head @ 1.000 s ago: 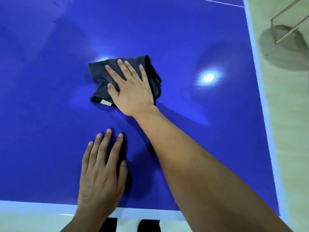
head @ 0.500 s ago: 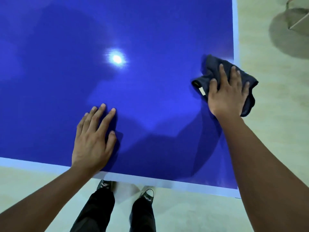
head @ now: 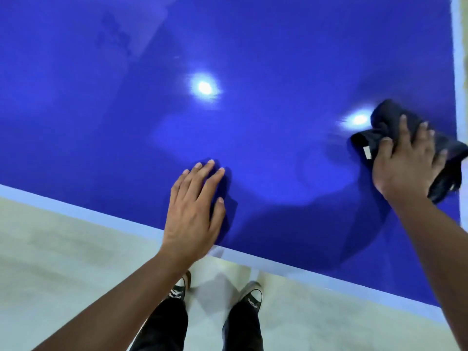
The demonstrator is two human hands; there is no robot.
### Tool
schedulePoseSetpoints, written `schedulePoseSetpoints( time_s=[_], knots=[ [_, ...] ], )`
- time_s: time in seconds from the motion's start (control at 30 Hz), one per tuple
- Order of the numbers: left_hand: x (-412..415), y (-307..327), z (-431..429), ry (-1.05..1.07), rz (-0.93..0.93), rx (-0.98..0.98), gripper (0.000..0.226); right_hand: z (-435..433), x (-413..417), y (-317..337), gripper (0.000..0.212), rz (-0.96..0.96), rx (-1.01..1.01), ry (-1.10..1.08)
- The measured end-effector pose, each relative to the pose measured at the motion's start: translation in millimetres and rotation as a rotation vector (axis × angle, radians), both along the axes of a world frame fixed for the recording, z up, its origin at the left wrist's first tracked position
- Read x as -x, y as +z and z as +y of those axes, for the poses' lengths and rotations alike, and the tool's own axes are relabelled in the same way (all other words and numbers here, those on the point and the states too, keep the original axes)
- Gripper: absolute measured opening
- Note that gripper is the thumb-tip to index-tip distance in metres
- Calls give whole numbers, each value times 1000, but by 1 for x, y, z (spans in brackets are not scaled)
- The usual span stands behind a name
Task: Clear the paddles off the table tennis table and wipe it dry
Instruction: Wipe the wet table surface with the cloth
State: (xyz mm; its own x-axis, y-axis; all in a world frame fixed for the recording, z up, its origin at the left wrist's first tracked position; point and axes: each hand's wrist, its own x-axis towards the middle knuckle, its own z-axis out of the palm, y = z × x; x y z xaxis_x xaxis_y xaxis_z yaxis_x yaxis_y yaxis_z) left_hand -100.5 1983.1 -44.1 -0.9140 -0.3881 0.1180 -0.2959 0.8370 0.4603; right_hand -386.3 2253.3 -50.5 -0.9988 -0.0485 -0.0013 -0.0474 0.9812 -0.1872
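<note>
right hand (head: 407,163) flat on dark cloth (head: 379,133) by table (head: 253,46) right edge, apparently pressing not gripping, left hand (head: 193,211) flat, holding nothing

Much of the table and the cloth lay out of sight.

The table (head: 253,46) ran past the picture's top and left edges, and its near right corner was lost behind the right forearm (head: 435,249). The left hand (head: 192,211) covered a stretch of the table's near edge. The right hand (head: 410,163) hid the middle of the cloth (head: 383,115), whose fringe by the table's right edge was smeared with blur. The print on the cloth's white tag (head: 367,152) was too small to read. The left forearm (head: 114,295) and trouser legs (head: 241,325) were cut off at the bottom.
</note>
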Motion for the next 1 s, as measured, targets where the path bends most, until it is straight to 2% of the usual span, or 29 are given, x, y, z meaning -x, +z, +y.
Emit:
schedulePoseSetpoints(
  time_s=[0.17,0.27,0.5,0.6,0.83,1.0],
  knots=[
    [-68,-4,-77,100,-21,111,47,-116,-56,-5,66,66,15,107],
    [-102,-5,-111,142,-22,114,48,-189,-88,-8,64,60,9,196],
    [-140,-5,-162,66,13,49,41,-343,-165,-8,63,72,-34,447],
    [-142,-5,-166,29,21,36,40,-392,-202,-7,62,76,-14,618],
    [-135,-1,-140,51,30,77,38,-399,-213,-5,59,34,18,740],
    [-100,10,-72,-103,52,109,39,-318,-195,-5,57,18,87,713]
  ],
)
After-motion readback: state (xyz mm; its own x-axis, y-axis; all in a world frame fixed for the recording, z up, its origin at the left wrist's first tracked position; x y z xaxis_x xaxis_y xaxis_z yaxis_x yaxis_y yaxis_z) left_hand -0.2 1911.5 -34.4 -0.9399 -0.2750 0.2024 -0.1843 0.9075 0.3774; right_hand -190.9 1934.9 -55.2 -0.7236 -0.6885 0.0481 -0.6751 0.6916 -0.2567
